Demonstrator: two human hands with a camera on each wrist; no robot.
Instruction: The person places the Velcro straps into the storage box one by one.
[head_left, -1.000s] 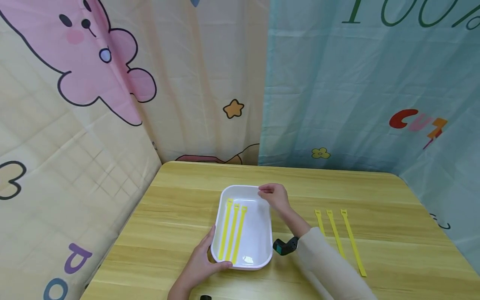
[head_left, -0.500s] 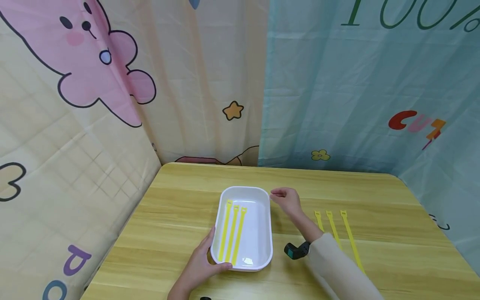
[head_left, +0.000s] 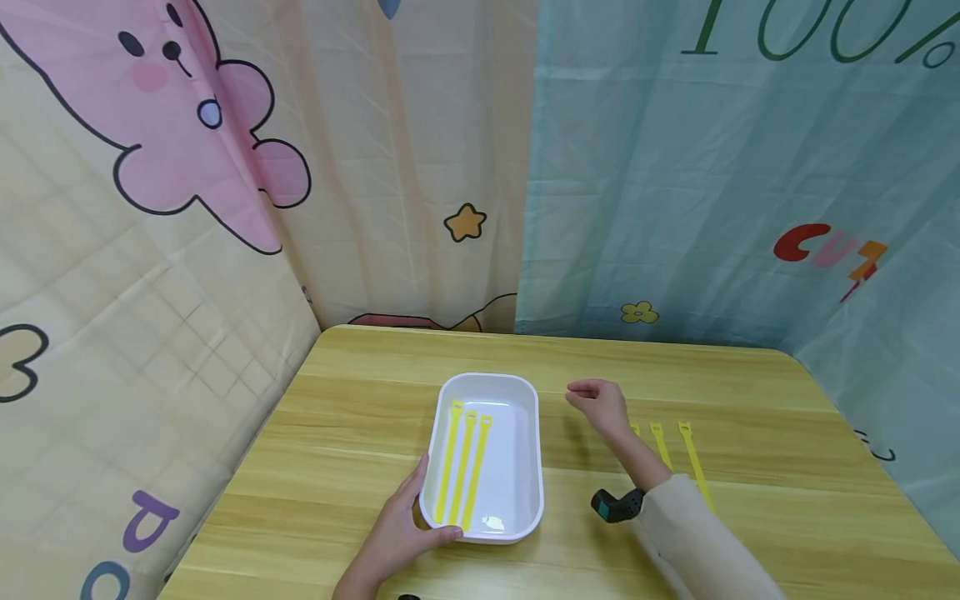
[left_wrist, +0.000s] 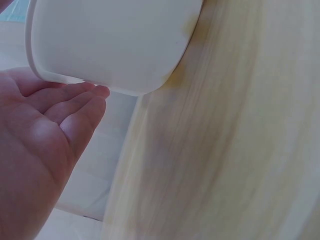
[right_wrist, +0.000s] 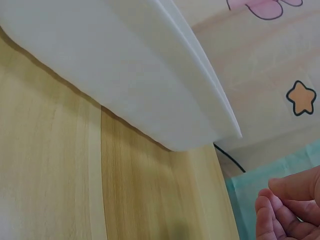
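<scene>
A white rectangular tray (head_left: 513, 467) sits on the table, with three yellow cable ties (head_left: 462, 467) side by side along its left half. My left hand (head_left: 397, 533) holds the tray's near left corner, thumb on the near rim and fingers along the left side; the left wrist view shows the fingertips (left_wrist: 102, 92) right at the rim. To the right of the tray, above the table, my right hand (head_left: 600, 404) hovers with nothing in it. Its thumb and fingers (right_wrist: 295, 186) are loosely bent together. Past it lie three more yellow cable ties (head_left: 692, 454), partly hidden by the right arm.
The wooden table (head_left: 360, 400) ends at a printed curtain (head_left: 405, 208) on the left and back, and a teal one (head_left: 645, 167) on the right. A black wrist device (head_left: 617, 505) is on the right wrist. A small dark object shows at the bottom edge.
My right hand has moved from over the tray's far right corner out to the right, across part of the loose cable ties. The left hand and the tray have stayed in place.
</scene>
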